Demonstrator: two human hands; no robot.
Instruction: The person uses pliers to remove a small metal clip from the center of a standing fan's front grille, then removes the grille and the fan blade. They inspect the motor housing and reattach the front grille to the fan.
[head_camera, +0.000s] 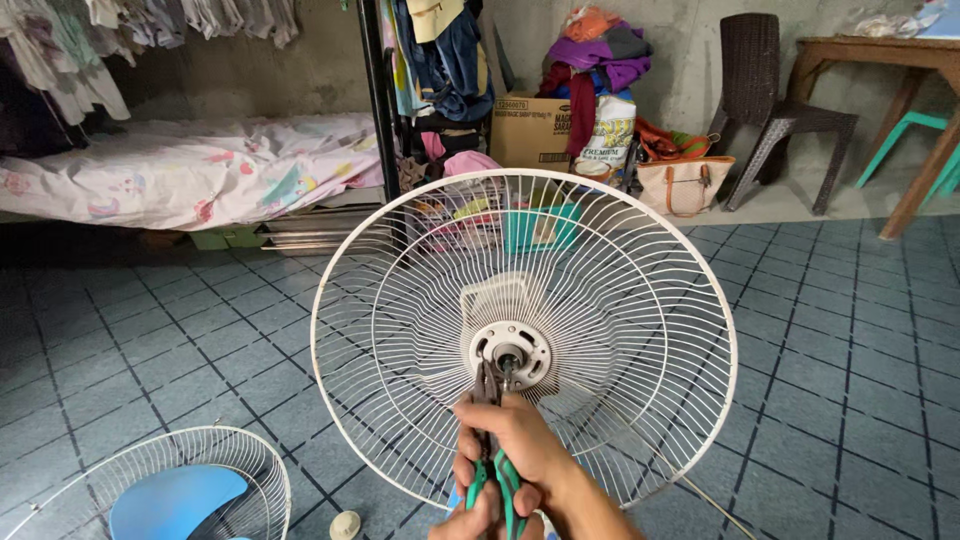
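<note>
Floor (850, 400): dark blue-grey tiles, pale grout lines. Lying on it, lower left: second wire guard (160, 480), blue blade (175, 500) inside; small cream cap (346, 524) just beside. Standing on it at rear: bed (190, 170) with floral sheet, dark rack (378, 110), cardboard box (528, 130), beige bag (685, 185), dark wicker chair (770, 110), wooden counter (880, 60).

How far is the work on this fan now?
Done: the front grille and blue blade lie on the floor, off the fan. In hand: the right hand holds green-handled pliers at the hub of the rear grille. Left: that grille looks still mounted.
</note>
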